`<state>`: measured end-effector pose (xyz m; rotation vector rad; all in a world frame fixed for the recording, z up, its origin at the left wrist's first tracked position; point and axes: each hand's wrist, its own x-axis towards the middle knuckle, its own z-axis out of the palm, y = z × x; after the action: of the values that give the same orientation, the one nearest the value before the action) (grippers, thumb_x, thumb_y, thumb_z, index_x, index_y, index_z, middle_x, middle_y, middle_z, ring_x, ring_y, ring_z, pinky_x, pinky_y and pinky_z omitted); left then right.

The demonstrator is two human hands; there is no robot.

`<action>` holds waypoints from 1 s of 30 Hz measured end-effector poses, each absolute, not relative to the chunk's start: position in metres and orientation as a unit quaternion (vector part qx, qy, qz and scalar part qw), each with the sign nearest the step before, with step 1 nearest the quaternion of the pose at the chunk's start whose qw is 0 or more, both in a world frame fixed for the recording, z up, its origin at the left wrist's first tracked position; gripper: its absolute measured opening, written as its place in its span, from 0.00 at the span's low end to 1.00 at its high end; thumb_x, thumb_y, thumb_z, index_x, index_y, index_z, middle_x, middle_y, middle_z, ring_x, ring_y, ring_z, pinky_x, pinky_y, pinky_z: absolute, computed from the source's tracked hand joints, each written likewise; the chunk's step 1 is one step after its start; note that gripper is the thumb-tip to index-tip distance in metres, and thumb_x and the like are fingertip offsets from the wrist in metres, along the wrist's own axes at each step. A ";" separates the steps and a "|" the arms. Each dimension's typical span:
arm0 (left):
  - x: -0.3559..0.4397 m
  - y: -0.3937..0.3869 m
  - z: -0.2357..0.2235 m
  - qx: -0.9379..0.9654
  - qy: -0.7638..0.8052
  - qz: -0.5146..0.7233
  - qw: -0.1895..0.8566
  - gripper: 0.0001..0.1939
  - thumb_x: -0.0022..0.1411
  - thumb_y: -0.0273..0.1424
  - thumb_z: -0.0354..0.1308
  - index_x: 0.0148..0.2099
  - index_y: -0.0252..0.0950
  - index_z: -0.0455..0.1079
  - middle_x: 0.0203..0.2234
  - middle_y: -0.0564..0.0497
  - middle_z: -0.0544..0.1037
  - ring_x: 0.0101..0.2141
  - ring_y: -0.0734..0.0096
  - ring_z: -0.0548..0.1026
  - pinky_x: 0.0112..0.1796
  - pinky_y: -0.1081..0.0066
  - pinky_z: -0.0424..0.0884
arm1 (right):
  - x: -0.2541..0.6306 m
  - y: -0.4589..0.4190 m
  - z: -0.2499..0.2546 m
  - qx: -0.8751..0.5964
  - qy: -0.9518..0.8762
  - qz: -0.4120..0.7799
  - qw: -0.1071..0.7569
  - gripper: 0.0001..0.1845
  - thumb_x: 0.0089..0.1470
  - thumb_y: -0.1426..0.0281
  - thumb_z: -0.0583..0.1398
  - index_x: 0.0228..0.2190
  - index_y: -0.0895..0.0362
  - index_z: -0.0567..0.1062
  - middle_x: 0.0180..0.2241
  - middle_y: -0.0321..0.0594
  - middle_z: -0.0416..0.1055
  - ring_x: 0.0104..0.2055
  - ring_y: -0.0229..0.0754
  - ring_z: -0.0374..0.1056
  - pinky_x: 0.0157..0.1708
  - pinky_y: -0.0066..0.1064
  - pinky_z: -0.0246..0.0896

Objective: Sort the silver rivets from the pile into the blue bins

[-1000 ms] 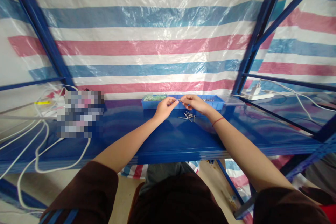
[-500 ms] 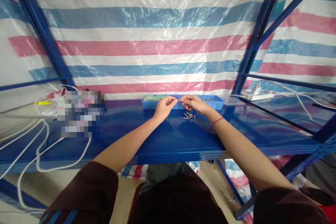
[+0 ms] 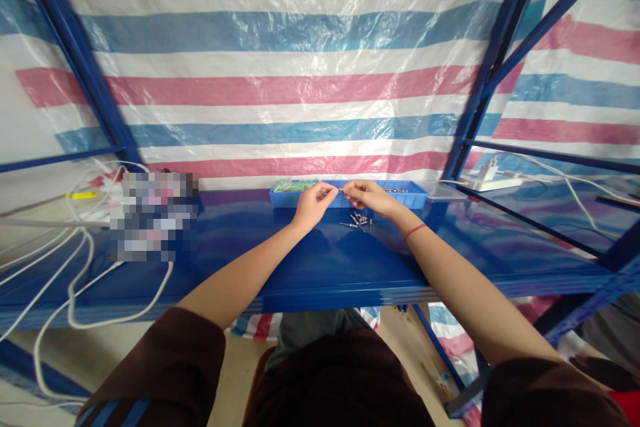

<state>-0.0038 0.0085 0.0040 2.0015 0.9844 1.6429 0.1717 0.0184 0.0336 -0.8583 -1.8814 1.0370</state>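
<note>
My left hand point(image 3: 316, 203) and my right hand point(image 3: 369, 197) meet fingertip to fingertip in front of the blue tray. Both are closed in a pinch on a small thing at the gap between them. It is too small and too covered by the fingers to name. Below my right hand, a small heap of thin silvery metal pieces point(image 3: 361, 221), like screws or rivets, lies on the blue tabletop point(image 3: 320, 260). The long blue plastic tray point(image 3: 416, 200) holds green pieces point(image 3: 295, 185) at its left end and small metal pieces point(image 3: 395, 191) farther right.
A blurred-out patch point(image 3: 153, 217) covers something on the left, with white cables point(image 3: 83, 280) looping around it. At the right stand a white power strip point(image 3: 493, 180) and blue frame bars point(image 3: 480, 80). A striped plastic sheet point(image 3: 300, 87) hangs behind the table.
Both hands stay in the same place, with only a slight shift of the fingertips. The metal heap and tray look unchanged.
</note>
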 end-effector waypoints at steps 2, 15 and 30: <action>-0.003 0.008 0.004 0.709 0.352 0.583 0.183 0.08 0.57 0.34 0.56 0.35 0.34 0.71 0.30 0.49 0.77 0.30 0.72 0.74 0.33 0.73 0.69 | 0.171 0.018 0.034 -0.332 -0.741 0.407 0.418 0.15 0.48 0.59 0.60 0.28 0.59 0.68 0.16 0.30 0.59 0.18 0.30 0.53 0.18 0.25 0.46; -0.003 0.008 0.003 0.722 0.403 0.532 0.180 0.08 0.56 0.35 0.56 0.35 0.36 0.73 0.31 0.51 0.79 0.31 0.70 0.75 0.36 0.71 0.70 | 0.164 0.014 0.033 -0.290 -0.774 0.326 0.458 0.14 0.51 0.58 0.56 0.30 0.56 0.63 0.21 0.31 0.59 0.21 0.32 0.54 0.22 0.27 0.51; -0.002 -0.004 -0.001 0.888 0.346 0.288 0.092 0.07 0.53 0.35 0.59 0.33 0.41 0.77 0.34 0.50 0.79 0.38 0.65 0.75 0.42 0.71 0.68 | 0.239 0.047 0.032 -0.598 -0.665 -0.053 0.444 0.16 0.51 0.67 0.55 0.42 0.60 0.67 0.34 0.52 0.73 0.34 0.51 0.66 0.35 0.39 0.55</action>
<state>-0.0025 -0.0045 -0.0011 2.6377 1.0288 0.8562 0.2393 0.0466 0.0317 -1.4835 -1.6478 -0.1309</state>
